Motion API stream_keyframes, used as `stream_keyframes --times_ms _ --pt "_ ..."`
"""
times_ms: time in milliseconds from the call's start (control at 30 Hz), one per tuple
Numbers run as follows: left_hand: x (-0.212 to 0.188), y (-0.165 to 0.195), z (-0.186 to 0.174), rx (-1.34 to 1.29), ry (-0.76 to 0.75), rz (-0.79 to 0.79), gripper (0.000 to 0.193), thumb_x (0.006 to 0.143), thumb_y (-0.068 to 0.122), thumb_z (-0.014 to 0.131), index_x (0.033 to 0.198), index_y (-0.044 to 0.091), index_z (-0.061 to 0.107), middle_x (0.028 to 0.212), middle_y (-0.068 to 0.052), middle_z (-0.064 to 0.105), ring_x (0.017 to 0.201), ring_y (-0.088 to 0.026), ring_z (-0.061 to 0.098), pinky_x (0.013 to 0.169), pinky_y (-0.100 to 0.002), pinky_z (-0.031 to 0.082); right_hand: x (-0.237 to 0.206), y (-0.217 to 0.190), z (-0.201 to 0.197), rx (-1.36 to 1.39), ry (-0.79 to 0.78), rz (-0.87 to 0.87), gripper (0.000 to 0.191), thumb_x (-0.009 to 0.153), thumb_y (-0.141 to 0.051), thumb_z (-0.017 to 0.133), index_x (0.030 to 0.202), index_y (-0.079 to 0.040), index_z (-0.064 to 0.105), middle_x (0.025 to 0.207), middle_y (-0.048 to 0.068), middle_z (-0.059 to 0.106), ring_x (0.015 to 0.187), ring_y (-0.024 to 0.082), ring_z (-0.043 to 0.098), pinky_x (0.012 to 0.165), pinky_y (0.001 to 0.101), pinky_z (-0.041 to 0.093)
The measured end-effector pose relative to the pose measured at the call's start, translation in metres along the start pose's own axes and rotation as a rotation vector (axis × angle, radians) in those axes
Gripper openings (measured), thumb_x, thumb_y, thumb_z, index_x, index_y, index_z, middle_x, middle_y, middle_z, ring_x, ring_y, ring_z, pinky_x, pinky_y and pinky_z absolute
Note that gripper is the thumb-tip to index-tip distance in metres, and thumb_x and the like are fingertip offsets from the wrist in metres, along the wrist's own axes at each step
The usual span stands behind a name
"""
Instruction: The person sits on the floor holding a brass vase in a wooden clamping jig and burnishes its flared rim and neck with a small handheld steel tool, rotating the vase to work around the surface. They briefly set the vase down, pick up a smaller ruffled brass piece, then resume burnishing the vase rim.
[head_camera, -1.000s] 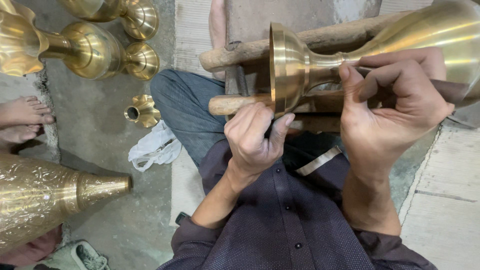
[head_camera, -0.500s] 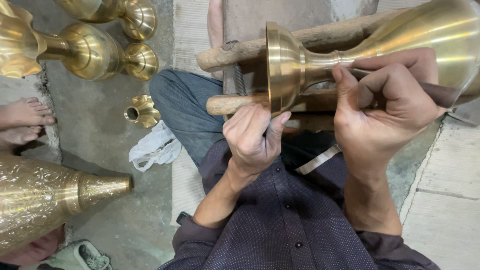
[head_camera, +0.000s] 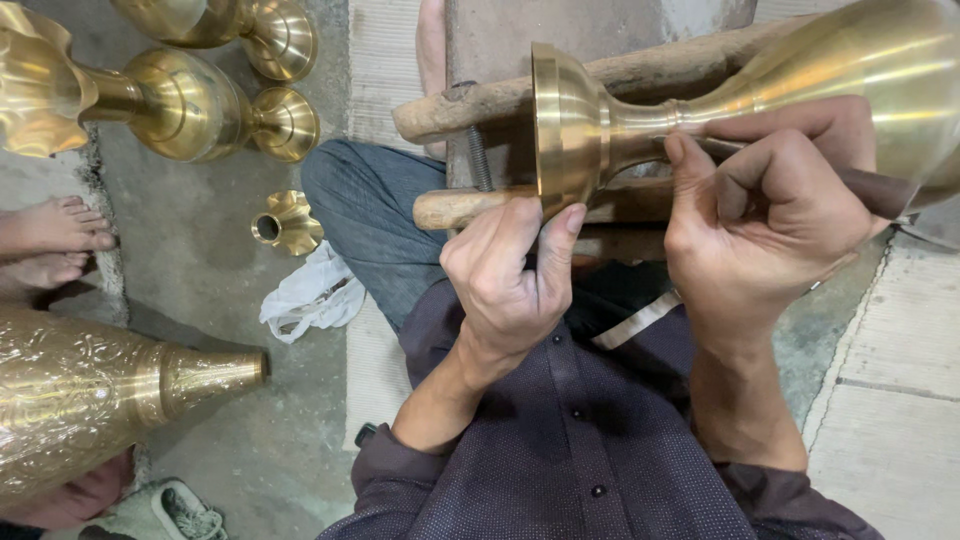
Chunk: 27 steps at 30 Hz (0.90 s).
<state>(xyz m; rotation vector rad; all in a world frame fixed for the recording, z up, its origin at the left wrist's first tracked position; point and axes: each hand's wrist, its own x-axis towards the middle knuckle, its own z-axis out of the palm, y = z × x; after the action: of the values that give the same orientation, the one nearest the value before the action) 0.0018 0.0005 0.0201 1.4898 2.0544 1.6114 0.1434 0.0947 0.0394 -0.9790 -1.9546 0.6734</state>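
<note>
- Fingers of the left hand (head_camera: 510, 280) curl against the flared foot of a brass vase (head_camera: 600, 125), thumb and fingertips pressed to its rim; whether they also grip a tool cannot be told.
- Right hand (head_camera: 770, 215) is clenched around a dark-handled tool (head_camera: 870, 192), its forward end laid along the vase's narrow stem.
- Lying on its side, the vase rests across rough wooden bars (head_camera: 470, 105) above the person's lap, its wide body running out of view at the upper right.
- A threaded metal bolt (head_camera: 478, 155) joins the upper bar to the lower one, just left of the vase's foot.
- Little open room remains around the hands: bars and stone slab hem them in ahead, the dark dotted shirt (head_camera: 570, 430) lies below.
- On the concrete floor to the left lie more brass vases (head_camera: 190, 95), a small loose brass piece (head_camera: 285, 222) and a crumpled white cloth (head_camera: 310, 295), well apart from the work.
- An engraved brass vessel (head_camera: 90, 400) fills the lower left corner, its narrow mouth pointing right; the inside is hidden.
- Another person's bare feet (head_camera: 55, 240) rest at the left edge.
</note>
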Motion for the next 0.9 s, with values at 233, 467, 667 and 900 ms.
stream_keyframes --times_ms 233,467,667,900 --pt "-0.006 -0.011 0.005 -0.001 0.036 0.063 0.023 0.096 0.015 0.078 0.091 -0.002 0.062 0.078 -0.011 0.064 0.067 -0.025 0.064 0.059 -0.034 0.050 0.001 0.005 0.002 -0.008 0.021 0.036 0.049 0.102 0.008 0.089 0.076 0.002 0.048 0.092 0.008 0.052 0.074 0.011 0.048 0.063 0.0239 0.036" --pt "-0.013 -0.028 0.010 0.043 0.009 0.182 0.034 0.095 0.013 0.078 0.074 0.001 0.055 0.066 -0.010 0.053 0.059 -0.027 0.055 0.060 -0.038 0.044 0.002 0.003 0.001 0.011 0.007 -0.004 0.055 0.105 0.011 0.087 0.074 0.001 0.044 0.092 0.009 0.051 0.076 0.013 0.047 0.064 0.0241 0.037" --pt "-0.008 -0.020 0.006 0.044 -0.006 0.155 0.035 0.093 0.011 0.079 0.072 0.002 0.052 0.064 -0.011 0.049 0.058 -0.030 0.051 0.060 -0.040 0.042 0.002 0.001 0.001 0.023 0.013 0.023 0.057 0.104 0.012 0.087 0.072 0.000 0.041 0.094 0.010 0.053 0.079 0.013 0.054 0.065 0.0239 0.039" --pt "0.007 0.002 0.000 -0.016 0.006 0.006 0.027 0.097 0.006 0.077 0.080 0.001 0.056 0.070 -0.011 0.058 0.061 -0.028 0.059 0.057 -0.035 0.046 -0.004 0.003 0.000 0.053 0.018 0.017 0.059 0.104 0.012 0.089 0.071 0.000 0.042 0.095 0.010 0.054 0.081 0.013 0.056 0.069 0.0242 0.044"
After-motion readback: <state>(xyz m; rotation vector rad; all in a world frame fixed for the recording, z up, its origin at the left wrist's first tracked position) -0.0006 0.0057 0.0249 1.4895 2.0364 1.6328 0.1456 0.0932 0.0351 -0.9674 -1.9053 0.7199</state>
